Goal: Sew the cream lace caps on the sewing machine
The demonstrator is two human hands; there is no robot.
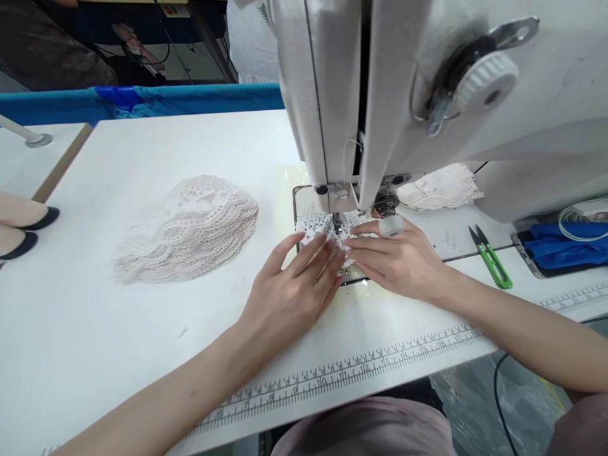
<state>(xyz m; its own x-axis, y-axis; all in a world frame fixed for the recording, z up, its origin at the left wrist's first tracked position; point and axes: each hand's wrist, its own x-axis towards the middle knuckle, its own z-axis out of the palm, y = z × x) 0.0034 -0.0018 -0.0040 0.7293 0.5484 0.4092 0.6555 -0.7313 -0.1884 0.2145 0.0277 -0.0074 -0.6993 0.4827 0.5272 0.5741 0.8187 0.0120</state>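
Observation:
My left hand lies flat with its fingers stretched out, pressing a small white lace piece against the bed of the sewing machine. My right hand lies flat beside it, fingers extended onto the same lace just in front of the needle and presser foot. A white thimble-like ring sits on a right-hand finger. The two sets of fingertips almost meet at the needle. Most of the lace piece is hidden under my fingers.
A stack of white lace pieces lies on the white table to the left. More lace sits behind the needle on the right. Green thread snips lie right of the machine. A printed ruler runs along the front edge.

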